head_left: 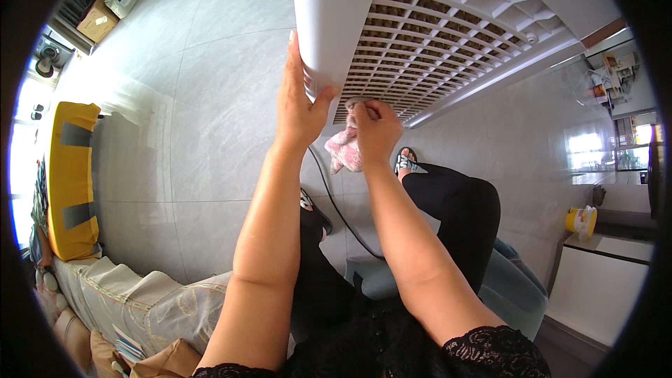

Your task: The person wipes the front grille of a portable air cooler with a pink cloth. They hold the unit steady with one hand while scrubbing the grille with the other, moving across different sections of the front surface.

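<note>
A yellow cushion point(70, 178) lies at far left. The left hand point(299, 101) grips the corner of the white appliance point(336, 21), fingers wrapped around its edge. The right hand point(376, 129) clenches a pink cloth point(344, 150) against the lower edge of the grille point(434, 49).

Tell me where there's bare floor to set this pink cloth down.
Bare grey floor lies left of the white cooler, bordered by the yellow cushion. It is crowded under the hands: black cord, sandalled feet, knees. The right hand holds the pink cloth.
</note>
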Demonstrator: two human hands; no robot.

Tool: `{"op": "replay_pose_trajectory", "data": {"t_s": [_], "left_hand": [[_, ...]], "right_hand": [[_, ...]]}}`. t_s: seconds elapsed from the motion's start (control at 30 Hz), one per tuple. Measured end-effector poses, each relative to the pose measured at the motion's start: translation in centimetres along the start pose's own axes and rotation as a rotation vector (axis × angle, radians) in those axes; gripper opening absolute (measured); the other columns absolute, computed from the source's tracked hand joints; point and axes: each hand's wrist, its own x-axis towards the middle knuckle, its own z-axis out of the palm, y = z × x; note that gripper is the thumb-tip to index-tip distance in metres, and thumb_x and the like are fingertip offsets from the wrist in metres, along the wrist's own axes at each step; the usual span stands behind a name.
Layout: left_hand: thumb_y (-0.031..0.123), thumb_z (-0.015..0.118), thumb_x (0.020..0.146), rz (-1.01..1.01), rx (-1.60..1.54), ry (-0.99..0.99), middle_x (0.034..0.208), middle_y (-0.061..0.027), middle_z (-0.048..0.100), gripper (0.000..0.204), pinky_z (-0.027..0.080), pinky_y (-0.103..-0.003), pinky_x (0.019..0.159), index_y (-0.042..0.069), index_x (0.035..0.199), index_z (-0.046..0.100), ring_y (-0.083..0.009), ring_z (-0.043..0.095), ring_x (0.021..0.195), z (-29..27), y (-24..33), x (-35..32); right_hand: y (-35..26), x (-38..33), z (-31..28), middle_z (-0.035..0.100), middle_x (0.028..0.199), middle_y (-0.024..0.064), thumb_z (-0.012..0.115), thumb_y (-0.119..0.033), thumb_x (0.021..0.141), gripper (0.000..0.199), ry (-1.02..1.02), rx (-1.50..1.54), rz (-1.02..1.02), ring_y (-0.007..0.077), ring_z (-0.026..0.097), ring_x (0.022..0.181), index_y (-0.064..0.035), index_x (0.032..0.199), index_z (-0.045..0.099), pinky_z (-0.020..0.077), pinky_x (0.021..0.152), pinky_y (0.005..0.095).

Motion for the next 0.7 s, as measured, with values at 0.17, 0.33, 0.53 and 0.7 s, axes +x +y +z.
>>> {"op": "replay_pose_trajectory", "data": {"t_s": [0.17, 0.33, 0.53, 0.7], "left_hand": [[-0.009, 0.069, 0.072, 0.001, 0.001, -0.002, 0.153, -0.0174, 0.029, 0.099, 0.036, -0.045, 0.110, 0.010, 0.153, 0.015, -0.0361, 0.034, 0.139, -0.2, -0.4, -0.1], [-0.015, 0.065, 0.073, 0.008, -0.032, -0.004, 0.152, -0.0129, 0.030, 0.099, 0.034, -0.048, 0.111, 0.013, 0.153, 0.015, -0.0290, 0.032, 0.140, -0.1, -0.2, 0.1], [-0.009, 0.070, 0.071, 0.008, -0.052, 0.006, 0.154, -0.0183, 0.028, 0.098, 0.034, -0.044, 0.111, 0.006, 0.152, 0.017, -0.0360, 0.034, 0.139, 0.1, -0.6, 0.1], [-0.010, 0.069, 0.072, 0.016, -0.035, -0.003, 0.154, -0.0175, 0.026, 0.098, 0.032, -0.043, 0.112, 0.006, 0.152, 0.016, -0.0349, 0.031, 0.140, 0.0, -0.2, 0.3]], "right_hand": [[-0.9, -0.7, 0.2, 0.066, 0.066, 0.0093, 0.069, -0.011, 0.079, 0.013, -0.148, 0.142, 0.066, 0.0159, 0.061, 0.056, 0.0024, 0.080, 0.069, 0.0483, 0.056, 0.0284], [-0.4, -0.6, 1.9, 0.064, 0.067, 0.0036, 0.070, -0.006, 0.082, 0.014, -0.124, 0.464, 0.363, 0.0076, 0.053, 0.057, 0.0067, 0.077, 0.068, 0.0417, 0.051, 0.0227], [1.1, -1.0, 2.2, 0.068, 0.071, 0.0065, 0.072, -0.008, 0.079, 0.014, -0.128, 0.311, 0.294, 0.0113, 0.061, 0.059, 0.0051, 0.079, 0.068, 0.0492, 0.055, 0.0274], [3.1, -0.7, 1.4, 0.067, 0.071, 0.0157, 0.065, -0.020, 0.082, 0.019, -0.110, -0.143, -0.013, 0.0323, 0.065, 0.065, -0.0018, 0.081, 0.069, 0.0508, 0.062, 0.0391]]}}
